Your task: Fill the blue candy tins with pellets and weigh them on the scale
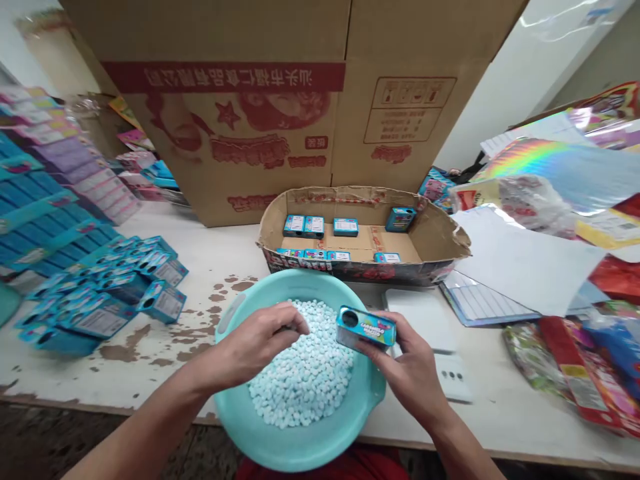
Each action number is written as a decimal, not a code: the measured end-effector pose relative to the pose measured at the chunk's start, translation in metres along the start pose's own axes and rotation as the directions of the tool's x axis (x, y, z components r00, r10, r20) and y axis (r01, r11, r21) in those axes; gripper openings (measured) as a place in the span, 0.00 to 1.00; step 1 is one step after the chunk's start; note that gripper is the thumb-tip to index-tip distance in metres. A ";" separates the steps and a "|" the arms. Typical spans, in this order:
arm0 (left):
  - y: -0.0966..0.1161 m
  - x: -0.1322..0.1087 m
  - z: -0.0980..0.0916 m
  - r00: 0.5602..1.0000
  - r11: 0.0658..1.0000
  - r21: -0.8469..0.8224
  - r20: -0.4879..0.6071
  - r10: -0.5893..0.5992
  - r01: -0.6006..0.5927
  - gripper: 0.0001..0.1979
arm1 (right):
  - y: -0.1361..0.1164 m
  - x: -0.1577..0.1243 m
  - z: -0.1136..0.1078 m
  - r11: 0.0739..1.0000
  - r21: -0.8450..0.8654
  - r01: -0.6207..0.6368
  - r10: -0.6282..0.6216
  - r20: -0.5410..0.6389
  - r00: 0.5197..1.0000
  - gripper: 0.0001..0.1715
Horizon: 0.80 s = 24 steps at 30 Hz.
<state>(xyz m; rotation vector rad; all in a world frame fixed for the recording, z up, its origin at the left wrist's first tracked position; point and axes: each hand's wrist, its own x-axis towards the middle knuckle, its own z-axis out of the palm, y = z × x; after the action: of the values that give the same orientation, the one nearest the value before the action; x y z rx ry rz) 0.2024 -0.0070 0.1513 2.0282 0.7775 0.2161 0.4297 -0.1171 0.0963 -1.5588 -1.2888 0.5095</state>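
— What do we have nearest to us?

— A teal basin (235, 413) at six o'clock, overhanging the table edge (525, 427), with a heap of pale blue-white candies (305, 373) in it. Our left hand (257, 343) sits over the heap with fingers curled shut; whether it pinches any candies we cannot tell.

— And our other hand?

— Our right hand (413, 370), just toward four o'clock, grips a small blue box (366, 328) above the basin's right rim, its round opening turned toward the left hand.

— Farther out?

— At nine o'clock we see a loose pile of blue boxes (105, 293) on the table, with stacked flat cartons (45, 220) behind it. At twelve o'clock lies a cut-down cardboard tray (280, 220) holding several filled boxes (315, 227) in rows. At two to three o'clock, papers (525, 260) and shiny wrappers (575, 160) are strewn about. Farthest, at twelve, stands a large printed carton (280, 120).
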 end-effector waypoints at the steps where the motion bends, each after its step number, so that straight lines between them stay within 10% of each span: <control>1: 0.009 0.003 -0.004 0.998 0.997 0.062 0.004 0.055 -0.055 0.11 | -0.004 -0.001 0.008 1.000 -0.001 0.020 -0.020 0.045 0.999 0.19; 10: 0.021 0.018 0.004 0.976 0.937 0.286 0.141 0.168 -0.202 0.14 | -0.009 -0.004 0.042 1.000 0.025 0.015 -0.021 0.231 0.973 0.13; 16: 0.013 0.019 -0.003 0.985 0.970 0.171 -0.004 0.175 -0.171 0.11 | -0.013 -0.004 0.044 0.995 0.093 -0.046 0.024 0.227 0.974 0.12; 24: -0.068 -0.027 0.020 0.896 0.950 0.083 -0.363 -0.254 0.302 0.14 | 0.022 0.007 -0.031 0.960 0.191 -0.203 0.248 -0.252 0.935 0.25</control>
<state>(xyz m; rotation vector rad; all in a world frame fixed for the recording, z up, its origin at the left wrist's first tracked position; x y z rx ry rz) 0.1605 -0.0118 0.0885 2.0015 1.3292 0.3717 0.4676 -0.1227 0.0916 -1.5849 -0.8416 0.5084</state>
